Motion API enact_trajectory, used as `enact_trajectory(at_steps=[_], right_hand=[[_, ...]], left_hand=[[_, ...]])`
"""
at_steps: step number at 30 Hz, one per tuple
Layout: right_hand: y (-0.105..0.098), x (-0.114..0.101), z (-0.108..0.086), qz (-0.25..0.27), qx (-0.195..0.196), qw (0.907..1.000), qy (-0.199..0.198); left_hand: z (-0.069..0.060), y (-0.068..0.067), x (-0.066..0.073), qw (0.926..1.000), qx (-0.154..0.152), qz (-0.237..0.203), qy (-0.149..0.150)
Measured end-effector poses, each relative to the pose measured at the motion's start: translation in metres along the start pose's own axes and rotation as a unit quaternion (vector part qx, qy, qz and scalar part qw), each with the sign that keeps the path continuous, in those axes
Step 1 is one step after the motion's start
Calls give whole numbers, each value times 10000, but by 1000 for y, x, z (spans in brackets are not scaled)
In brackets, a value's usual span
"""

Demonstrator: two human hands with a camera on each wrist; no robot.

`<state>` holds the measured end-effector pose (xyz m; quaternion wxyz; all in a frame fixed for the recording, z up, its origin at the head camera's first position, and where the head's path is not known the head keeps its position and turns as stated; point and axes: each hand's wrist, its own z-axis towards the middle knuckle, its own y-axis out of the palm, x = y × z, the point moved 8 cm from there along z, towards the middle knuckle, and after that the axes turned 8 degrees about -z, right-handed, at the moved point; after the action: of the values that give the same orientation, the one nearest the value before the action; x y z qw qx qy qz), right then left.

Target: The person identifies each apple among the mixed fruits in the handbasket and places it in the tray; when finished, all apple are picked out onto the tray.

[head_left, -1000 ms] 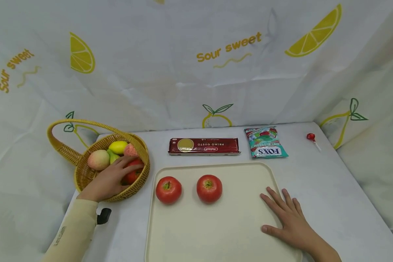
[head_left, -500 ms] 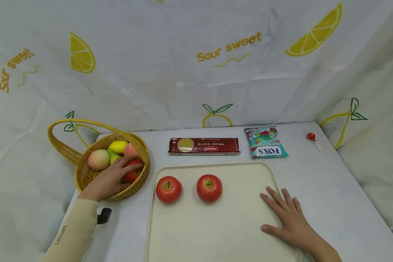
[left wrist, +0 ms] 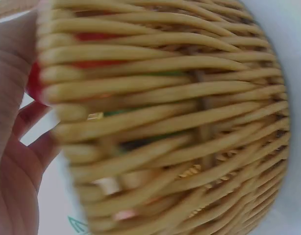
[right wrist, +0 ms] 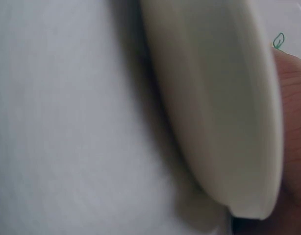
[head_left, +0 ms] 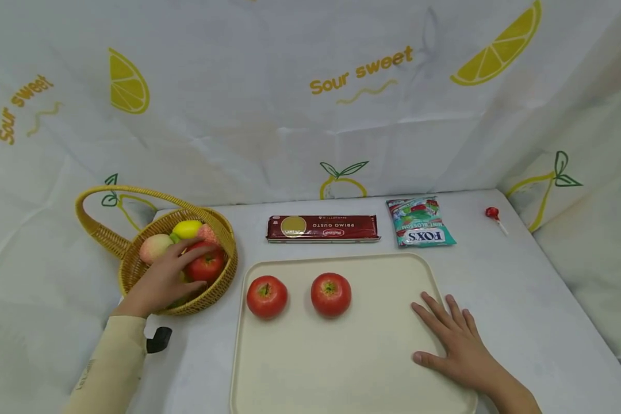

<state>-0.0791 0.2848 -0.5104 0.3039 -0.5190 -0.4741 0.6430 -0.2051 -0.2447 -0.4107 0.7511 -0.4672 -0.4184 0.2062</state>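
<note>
At the left, my left hand (head_left: 163,279) reaches into a yellow wicker basket (head_left: 222,290) and grips a red apple (head_left: 207,263) between fingers and thumb. Around it in the basket lie a peach (head_left: 154,248), a lemon (head_left: 187,229) and other fruit partly hidden by the hand. In the left wrist view, the basket's woven side (left wrist: 165,93) covers most of the apple. My right hand (head_left: 457,348) rests with spread fingers on the right edge of a cream tray (head_left: 362,368). Two more red apples, a left one (head_left: 267,296) and a right one (head_left: 331,294), sit on this tray.
Behind the tray lie a dark red spaghetti pack (head_left: 323,228) and a green FOX'S candy bag (head_left: 420,222). A red lollipop (head_left: 493,213) is at the back right. The basket's tall handle (head_left: 134,191) arches over its left and back.
My left hand has shifted slightly left, and the apple in it has come up a little and tipped, showing more of its top. The right hand stays put.
</note>
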Motion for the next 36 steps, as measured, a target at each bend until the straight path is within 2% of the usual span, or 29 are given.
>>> enact_trajectory(at_steps=[6,10,12,14,17,19,21,25,30,33,36], right_hand=[[0,0,0,15,31,10000,-50],[-2,-1,-1,18,112,9999,-102],[-2,-1,-1,23,126,9999,-106],[-2,-1,-1,16,124,9999,-94],[-2,-1,-1,4,123,9999,-92],[-2,-1,-1,14,129,9999,-94],[-2,-2,0,15,128,9999,-105],[-2,-2,-1,12,148,9998,-109],[0,0,-2,-8,104,9999,-62],[0,0,-1,-23,99,9999,-67],[-2,-1,-1,-36,142,9998,-99]], left_hand=[[-2,-24,13,9973,635,-365,-100],[-5,-32,23,9931,907,-684,-290],[-5,-35,31,9908,1002,-873,-274],[-5,-37,40,9860,1071,-1273,-146],[0,-38,56,9702,1142,-2118,276],[3,-36,66,9546,1129,-2715,484],[6,-32,76,9410,1115,-3147,560],[16,-15,96,9225,967,-3693,580],[35,8,129,8950,784,-4300,895],[47,25,146,8841,750,-4518,934],[59,44,163,8776,664,-4664,891]])
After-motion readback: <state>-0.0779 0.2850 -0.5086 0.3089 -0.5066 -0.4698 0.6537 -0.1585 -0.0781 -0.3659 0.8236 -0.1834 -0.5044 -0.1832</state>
